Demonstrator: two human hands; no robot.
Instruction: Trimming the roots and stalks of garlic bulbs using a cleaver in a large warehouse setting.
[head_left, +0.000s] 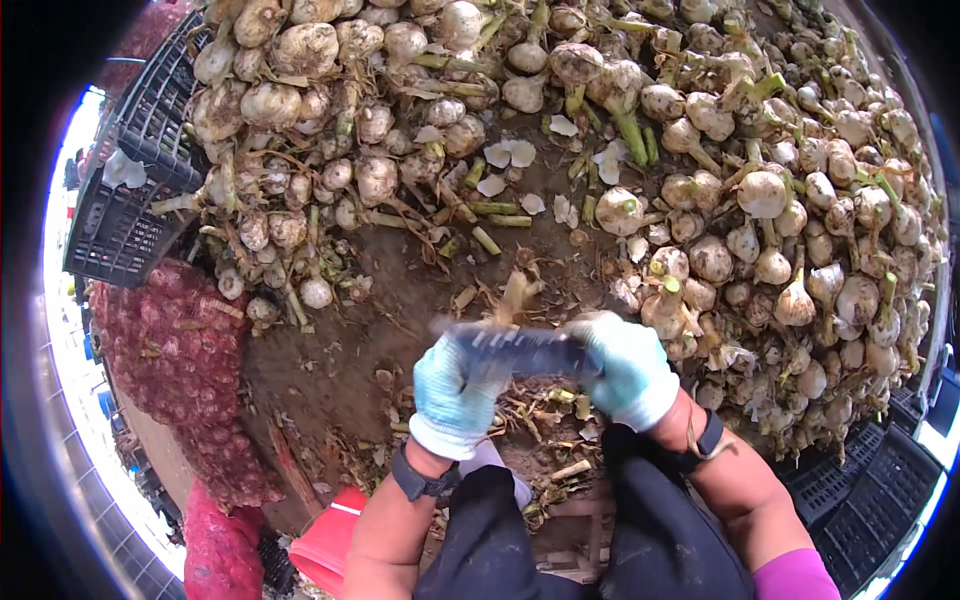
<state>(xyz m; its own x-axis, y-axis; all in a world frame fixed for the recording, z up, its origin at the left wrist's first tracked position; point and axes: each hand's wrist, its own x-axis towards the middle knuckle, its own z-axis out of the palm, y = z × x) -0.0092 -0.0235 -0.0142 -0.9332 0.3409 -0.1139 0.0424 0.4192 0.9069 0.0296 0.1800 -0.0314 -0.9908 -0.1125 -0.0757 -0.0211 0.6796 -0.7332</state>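
A dark blue elongated tool (530,350), smeared by motion, lies crosswise between my gloved hands at the centre. My right hand (625,370) is closed on its right end. My left hand (455,395) is closed at its left end; what exactly those fingers grip is hidden. Pale dry stalks (515,298) rise just behind the tool, partly covered by it. Both gloves are pale mint with white cuffs. Around them lie cut stalk pieces (570,470) and papery skins on brown dirt (360,290).
Garlic heaps fill the back left (370,170) and right (790,250). Black crates stand at left (120,225) and lower right (860,490). Red mesh sacks of garlic (170,350) lie at left. A red plastic container (320,550) sits beside my left forearm.
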